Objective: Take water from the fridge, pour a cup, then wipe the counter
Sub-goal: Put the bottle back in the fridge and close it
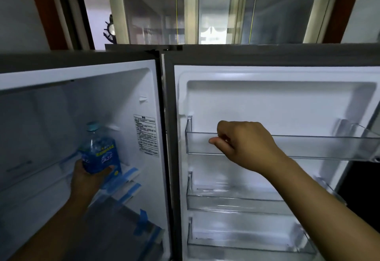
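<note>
The fridge (144,88) stands open, its white inside on the left and its door (277,100) swung out to the right. Inside, a clear water bottle (98,149) with a blue label and a pale blue cap stands upright on a shelf near the right wall. My left hand (86,180) is wrapped around the lower part of the bottle from below. My right hand (244,143) hangs in front of the top clear door bin (308,143), fingers curled loosely, thumb against the fingers, nothing visible in it.
The door has three clear bins, all bare, the lower ones (236,199) below my right forearm. Blue tape strips (131,180) hold the inner shelves and drawer. A white sticker (147,135) is on the inner right wall. A window (216,10) is above the fridge.
</note>
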